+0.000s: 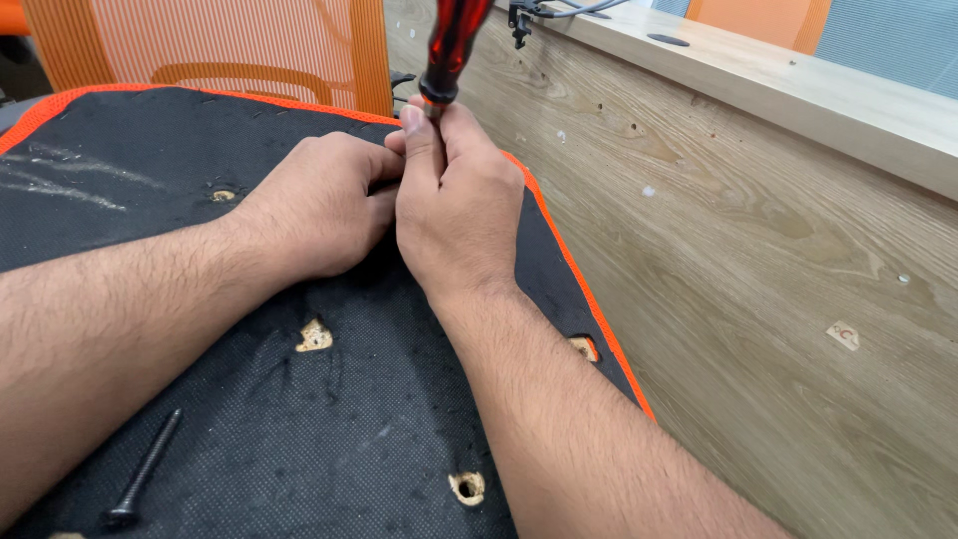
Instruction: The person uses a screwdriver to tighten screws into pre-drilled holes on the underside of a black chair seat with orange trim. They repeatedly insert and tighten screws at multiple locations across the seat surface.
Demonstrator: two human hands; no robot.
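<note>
- Head view shows the right hand closed around the lower shaft of a screwdriver, just under its dark red handle; the thumb and fingers press on the metal part.
- Screwdriver stands almost upright, a little tilted, and its handle goes out of the picture at the top. Its tip is hidden behind the hands, so where it touches cannot be seen.
- Left hand lies just beside the right one, touching it, with fingers curled under; what it holds, if anything, is hidden, so I cannot tell its grip.
- Both hands rest on a black seat base with an orange edge, which has several torn holes showing light wood.
- One long black screw lies loose on the base, near the left forearm, well apart from the hands.
- Seat base lies on a wooden table.
- Orange mesh chair back stands behind the base.
</note>
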